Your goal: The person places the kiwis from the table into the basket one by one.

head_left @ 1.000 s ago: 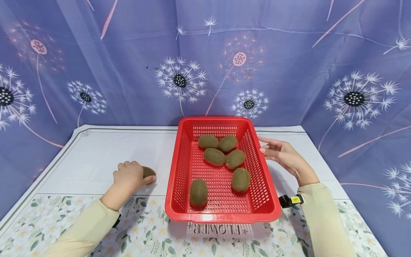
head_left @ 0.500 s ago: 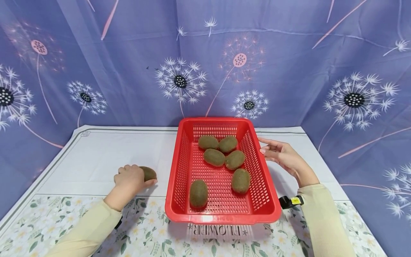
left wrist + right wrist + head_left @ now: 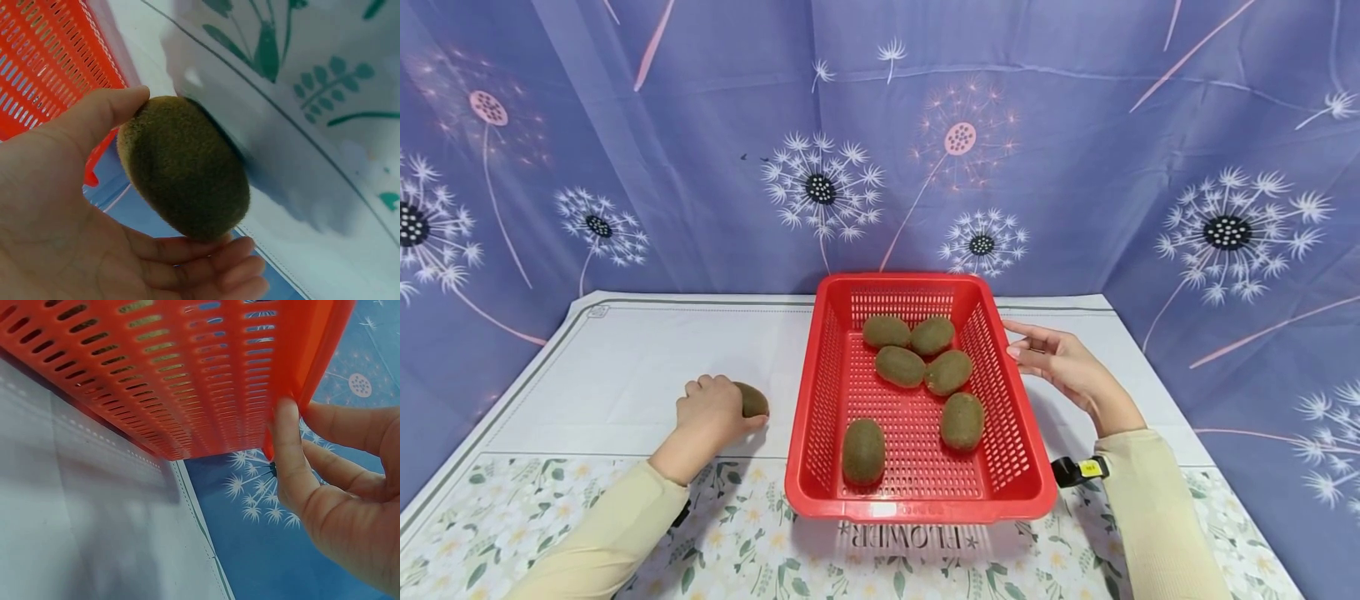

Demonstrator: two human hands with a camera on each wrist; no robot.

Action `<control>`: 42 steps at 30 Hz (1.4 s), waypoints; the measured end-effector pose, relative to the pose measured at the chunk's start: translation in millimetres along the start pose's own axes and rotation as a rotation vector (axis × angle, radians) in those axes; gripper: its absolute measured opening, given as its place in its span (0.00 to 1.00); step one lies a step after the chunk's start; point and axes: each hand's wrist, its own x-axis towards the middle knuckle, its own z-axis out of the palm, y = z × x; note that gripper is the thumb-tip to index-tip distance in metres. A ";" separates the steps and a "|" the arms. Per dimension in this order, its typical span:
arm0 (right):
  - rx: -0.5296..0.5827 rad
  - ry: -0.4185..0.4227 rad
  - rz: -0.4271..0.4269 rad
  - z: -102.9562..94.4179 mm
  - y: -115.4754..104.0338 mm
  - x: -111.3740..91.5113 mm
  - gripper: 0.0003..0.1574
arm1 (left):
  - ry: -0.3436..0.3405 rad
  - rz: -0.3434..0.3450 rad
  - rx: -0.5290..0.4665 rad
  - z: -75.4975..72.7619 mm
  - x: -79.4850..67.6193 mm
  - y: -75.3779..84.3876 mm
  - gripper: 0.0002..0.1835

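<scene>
My left hand (image 3: 709,414) holds a brown kiwifruit (image 3: 752,400) low over the white part of the tabletop, left of the red basket (image 3: 917,510). In the left wrist view, the thumb is at one end of this kiwifruit (image 3: 184,167) and the fingertips (image 3: 215,247) are at the other. On the basket's far side, my right hand (image 3: 1063,360) takes hold of the right rim with thumb and fingers. The right wrist view shows the fingers (image 3: 289,447) of that hand right at the rim, below its lip.
Several kiwifruits (image 3: 901,367) lie in the basket, four-sided with slotted walls, one of them (image 3: 863,452) near its front left corner. A floral cloth (image 3: 737,533) covers the table's front. Behind stands a blue dandelion-print curtain (image 3: 700,150).
My left hand has shifted slightly to the right with the kiwifruit, towards the basket. The right hand and the basket stay where they were.
</scene>
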 end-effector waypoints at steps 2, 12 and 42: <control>0.002 0.001 0.001 0.3 0.2 -0.1 0.39 | 0.008 0.011 -0.007 1.1 0.8 -1.2 0.41; 0.016 0.004 -0.002 1.3 0.1 0.5 0.39 | 0.197 0.101 -0.072 -1.9 1.7 -5.1 0.38; 0.000 0.015 -0.004 2.6 -0.5 -0.3 0.38 | 0.740 0.567 -0.208 -31.4 25.2 59.2 0.41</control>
